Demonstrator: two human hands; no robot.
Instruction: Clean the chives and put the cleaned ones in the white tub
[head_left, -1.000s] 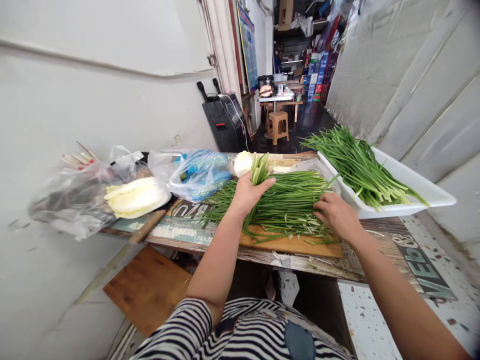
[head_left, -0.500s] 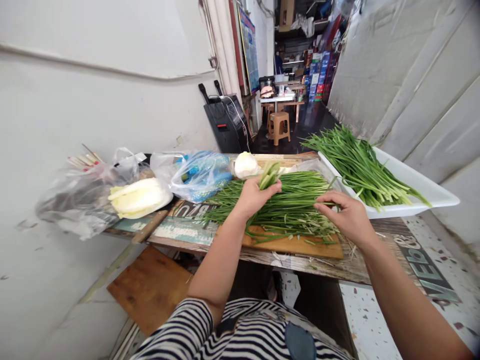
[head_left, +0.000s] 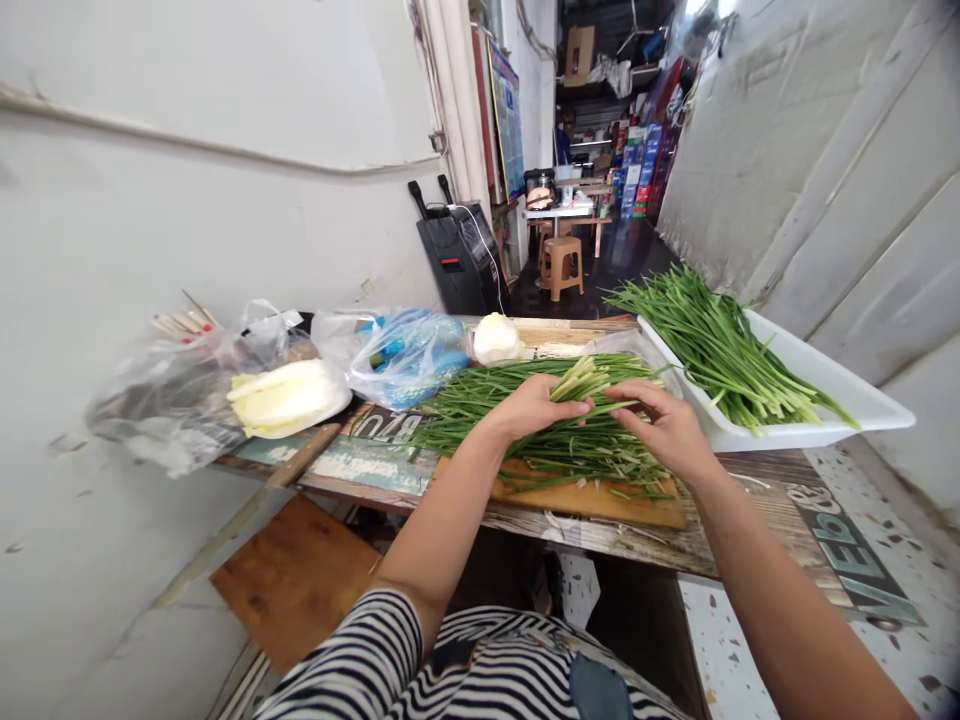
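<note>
A loose pile of long green stalks (head_left: 480, 400) lies across a wooden cutting board (head_left: 585, 500). Above the pile, my left hand (head_left: 534, 405) is wrapped round a small bunch of stalks (head_left: 583, 380), whose pale ends point up and right. My right hand (head_left: 664, 425) is just right of that bunch, thumb and fingertips close together near the stalk ends; whatever is between them is too small to make out. To the right, a white tray (head_left: 862, 400) holds more green stalks (head_left: 727, 350), their pale ends toward me.
Left on the wooden table (head_left: 337, 465) are a halved cabbage (head_left: 289, 398), plastic bags (head_left: 412, 350) and a knife handle (head_left: 304, 455). A white round vegetable (head_left: 496, 338) sits behind the pile. A black speaker (head_left: 461, 260) stands beyond, with a brown stool (head_left: 561, 268) farther back.
My right hand has moved left, from the pile's right side to the bunch. My left hand has shifted slightly right and lower, and more of the bunch's pale ends show. The view has shifted slightly.
</note>
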